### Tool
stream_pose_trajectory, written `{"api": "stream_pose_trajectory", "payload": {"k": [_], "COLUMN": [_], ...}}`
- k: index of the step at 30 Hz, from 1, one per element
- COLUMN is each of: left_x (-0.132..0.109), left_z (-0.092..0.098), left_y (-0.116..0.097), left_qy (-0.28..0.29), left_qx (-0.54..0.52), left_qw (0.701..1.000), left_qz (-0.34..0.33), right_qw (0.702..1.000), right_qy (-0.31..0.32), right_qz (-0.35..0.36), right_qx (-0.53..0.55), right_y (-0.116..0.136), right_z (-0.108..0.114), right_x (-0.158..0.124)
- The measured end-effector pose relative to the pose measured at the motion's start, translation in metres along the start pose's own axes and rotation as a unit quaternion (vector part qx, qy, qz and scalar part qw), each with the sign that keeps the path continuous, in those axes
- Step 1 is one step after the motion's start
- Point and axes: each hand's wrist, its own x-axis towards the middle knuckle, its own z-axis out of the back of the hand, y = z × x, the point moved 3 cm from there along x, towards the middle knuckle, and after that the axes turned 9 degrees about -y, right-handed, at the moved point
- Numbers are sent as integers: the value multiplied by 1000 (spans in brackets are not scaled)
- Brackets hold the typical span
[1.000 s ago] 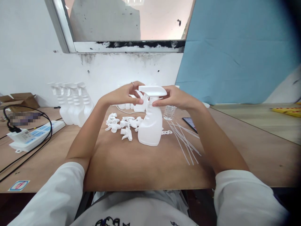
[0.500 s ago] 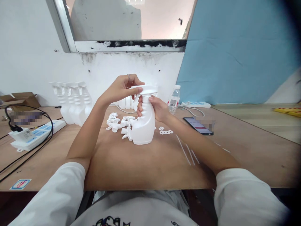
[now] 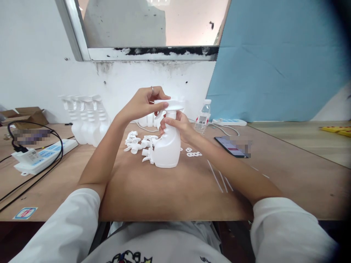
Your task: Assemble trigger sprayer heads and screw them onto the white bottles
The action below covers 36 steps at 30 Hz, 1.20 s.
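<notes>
A white spray bottle (image 3: 167, 149) stands upright on the table in front of me. On its neck sits a white trigger sprayer head (image 3: 172, 105), its nozzle end pointing left. My left hand (image 3: 152, 100) pinches the left end of that head between thumb and fingers. Around the bottle's neck, just below the head, my right hand (image 3: 178, 126) is wrapped, its thumb lying across the front. Several loose white trigger heads (image 3: 134, 142) lie left of the bottle. Small white rings (image 3: 194, 154) and thin white tubes (image 3: 216, 177) lie to its right.
Several assembled spray bottles (image 3: 89, 122) stand at the back left, beside a power strip (image 3: 45, 157) with black cables and a cardboard box (image 3: 26, 117). A clear water bottle (image 3: 203, 117), a phone (image 3: 231, 147) and another power strip (image 3: 229, 122) are on the right.
My right hand's thumb has moved left across the front of the bottle's neck, and the hand sits slightly lower. My left hand stays on the trigger head.
</notes>
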Motion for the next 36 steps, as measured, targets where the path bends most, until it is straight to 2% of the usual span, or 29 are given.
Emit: {"api": "stream_pose_trajectory", "payload": {"k": [5, 8, 12, 16, 21, 25, 29, 36], "left_x": [0, 0, 0, 0, 0, 0, 0, -1], "left_z": [1, 2, 2, 2, 1, 1, 1, 1], "left_y": [2, 2, 2, 2, 2, 2, 3, 1], "left_qy": [3, 7, 10, 7, 11, 10, 13, 16], "left_qx": [8, 2, -3, 4, 0, -9, -8, -9], "left_qw": [1000, 1000, 1000, 1000, 1000, 1000, 1000, 1000], "left_qz": [8, 6, 9, 15, 12, 7, 9, 1], "right_qw": [999, 1000, 999, 1000, 1000, 1000, 999, 1000], "right_qy": [4, -8, 8, -17, 8, -4, 23, 20], "right_qz": [-20, -5, -11, 4, -6, 7, 1, 2], "right_qx": [28, 10, 33, 1, 24, -6, 34, 23], "right_y": [-1, 1, 2, 3, 3, 3, 4, 4], "right_z": [-3, -3, -7, -8, -9, -8, -10, -9], "right_x": [-1, -1, -1, -1, -1, -1, -1, -2]}}
